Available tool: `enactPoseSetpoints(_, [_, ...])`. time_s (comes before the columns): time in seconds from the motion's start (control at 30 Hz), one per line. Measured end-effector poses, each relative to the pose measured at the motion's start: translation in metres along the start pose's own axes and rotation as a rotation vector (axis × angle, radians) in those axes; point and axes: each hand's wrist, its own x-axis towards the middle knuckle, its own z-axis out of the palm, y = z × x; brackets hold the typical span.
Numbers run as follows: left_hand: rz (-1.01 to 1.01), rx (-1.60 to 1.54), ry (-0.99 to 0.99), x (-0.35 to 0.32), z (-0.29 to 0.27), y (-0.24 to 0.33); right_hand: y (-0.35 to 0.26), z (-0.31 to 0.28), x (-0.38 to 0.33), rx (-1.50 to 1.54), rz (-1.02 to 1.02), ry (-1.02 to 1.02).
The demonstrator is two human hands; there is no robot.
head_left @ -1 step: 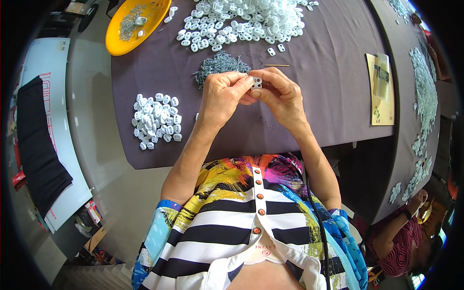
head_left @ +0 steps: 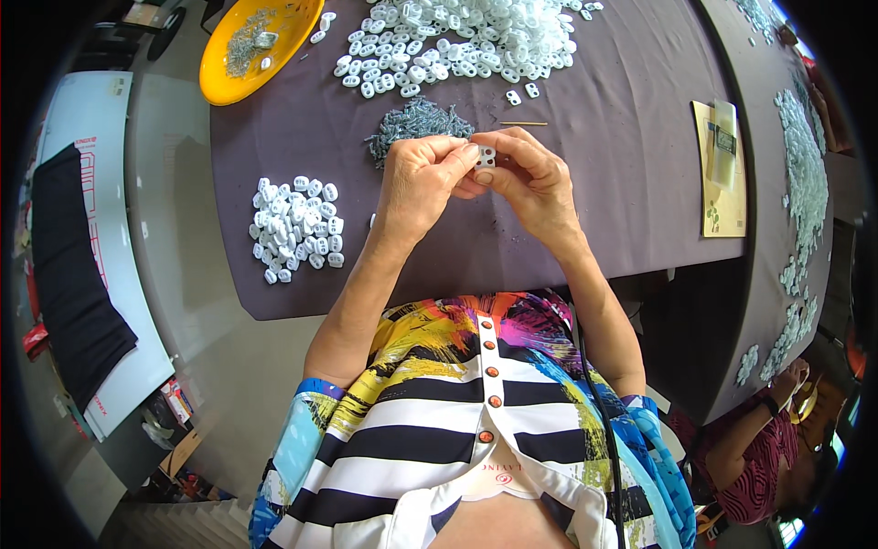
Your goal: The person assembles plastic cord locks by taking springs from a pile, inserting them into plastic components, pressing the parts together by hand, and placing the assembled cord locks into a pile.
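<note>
A small white plastic piece with holes (head_left: 487,157) is held up between my two hands, just above the near part of the table. My right hand (head_left: 535,183) pinches it between thumb and fingers. The thumb and fingers of my left hand (head_left: 422,183) are pressed together at the piece's left edge; whether they hold a tiny part as well is hidden. Right behind my left hand lies a heap of small grey metal screws (head_left: 416,123). A heap of similar white plastic pieces (head_left: 297,224) lies to the left of my left forearm.
Beyond my hands spreads a large heap of white pieces (head_left: 476,37). A yellow plate (head_left: 219,82) with small metal bits stands far left. A thin wooden stick (head_left: 524,123) lies behind my right hand. Cardboard (head_left: 722,215) lies at the right edge. Another person (head_left: 736,457) sits at lower right.
</note>
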Motion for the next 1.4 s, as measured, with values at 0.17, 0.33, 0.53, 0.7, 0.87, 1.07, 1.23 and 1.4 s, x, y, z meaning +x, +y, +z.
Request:
enactPoseSetpoints(0.17, [0.031,-0.028,0.037,-0.001,0.004,0.001,0.003,0.001,0.0,-0.025,-0.044,0.021])
enactPoseSetpoints(0.33, [0.022,-0.062,0.062,-0.001,0.005,-0.005,0.001,0.001,0.002,-0.08,-0.05,0.027])
enactPoseSetpoints(0.53, [0.029,-0.097,0.07,0.0,0.006,-0.007,0.008,0.002,0.002,-0.058,-0.069,0.049])
enactPoseSetpoints(0.7, [-0.035,-0.15,0.022,0.001,0.001,-0.006,0.01,-0.001,0.001,0.031,-0.049,0.018])
enactPoseSetpoints(0.87, [-0.089,-0.154,-0.033,0.004,0.0,-0.007,0.007,-0.005,0.001,-0.018,-0.053,-0.006])
enactPoseSetpoints(1.07, [-0.117,-0.153,-0.034,0.004,0.002,-0.01,0.012,-0.002,-0.001,-0.004,-0.057,0.025])
enactPoseSetpoints(1.23, [-0.068,-0.142,0.019,0.002,0.004,-0.01,0.01,-0.002,0.0,-0.017,-0.066,0.029])
enactPoseSetpoints(1.4, [-0.052,-0.177,0.059,0.001,0.007,-0.011,0.011,-0.002,-0.001,-0.055,-0.055,0.015])
